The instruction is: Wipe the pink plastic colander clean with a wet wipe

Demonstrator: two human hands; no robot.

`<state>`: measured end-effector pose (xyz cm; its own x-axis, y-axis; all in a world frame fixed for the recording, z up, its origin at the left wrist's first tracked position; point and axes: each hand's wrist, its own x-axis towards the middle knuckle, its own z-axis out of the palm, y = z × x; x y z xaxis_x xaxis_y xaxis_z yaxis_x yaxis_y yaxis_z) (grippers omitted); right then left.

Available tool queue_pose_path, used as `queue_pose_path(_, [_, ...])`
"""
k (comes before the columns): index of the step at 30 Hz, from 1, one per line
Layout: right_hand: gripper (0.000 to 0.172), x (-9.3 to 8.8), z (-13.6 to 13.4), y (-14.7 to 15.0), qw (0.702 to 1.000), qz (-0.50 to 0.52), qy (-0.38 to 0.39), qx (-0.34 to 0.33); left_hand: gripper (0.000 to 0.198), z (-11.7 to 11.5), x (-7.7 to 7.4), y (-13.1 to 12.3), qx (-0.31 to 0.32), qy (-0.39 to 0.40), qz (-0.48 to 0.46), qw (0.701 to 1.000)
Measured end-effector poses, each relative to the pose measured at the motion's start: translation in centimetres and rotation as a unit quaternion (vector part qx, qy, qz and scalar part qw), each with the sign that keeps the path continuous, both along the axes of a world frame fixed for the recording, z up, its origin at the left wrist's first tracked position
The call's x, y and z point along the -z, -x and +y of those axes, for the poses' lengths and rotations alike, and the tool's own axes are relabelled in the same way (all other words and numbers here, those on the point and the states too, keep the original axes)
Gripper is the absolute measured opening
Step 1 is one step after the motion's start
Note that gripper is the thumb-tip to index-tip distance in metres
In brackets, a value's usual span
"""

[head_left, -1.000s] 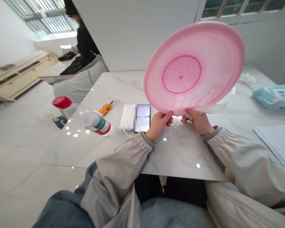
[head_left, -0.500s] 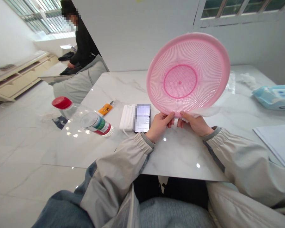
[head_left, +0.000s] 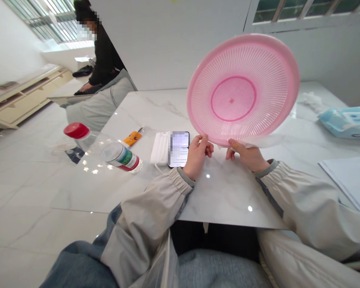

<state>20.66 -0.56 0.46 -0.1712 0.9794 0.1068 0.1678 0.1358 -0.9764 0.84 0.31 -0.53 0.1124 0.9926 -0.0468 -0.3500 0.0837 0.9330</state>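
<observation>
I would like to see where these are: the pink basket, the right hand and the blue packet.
Pink basket point(head_left: 233, 99), head view: its meshed base.
Right hand point(head_left: 248, 157), head view: back of the hand.
Blue packet point(head_left: 345, 123), head view: its wrapper.

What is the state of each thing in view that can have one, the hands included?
Pink basket: raised, tilted, empty
Right hand: pinching the basket's rim
Left hand: at the rim, grip unclear
Phone: screen lit
Bottle: red cap on
White tissue: crumpled
</observation>
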Motion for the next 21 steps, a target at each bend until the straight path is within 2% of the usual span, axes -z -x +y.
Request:
queue_pose_path(8, [0.074,0.06,-0.09,-0.09,0.999,-0.038,-0.008,-0.008,0.049,-0.13,0.04,-0.06,-0.003,-0.045,0.024,0.999])
queue_pose_path(14, [0.067,0.17,0.07,-0.10,0.999,-0.006,-0.002,-0.035,0.050,-0.24,0.08,-0.09,-0.004,-0.062,0.010,0.998])
queue_pose_path(21, [0.067,0.73,0.24,-0.09,0.998,0.029,0.032,-0.042,0.053,-0.24,0.32,-0.27,0.013,-0.057,0.001,0.998])
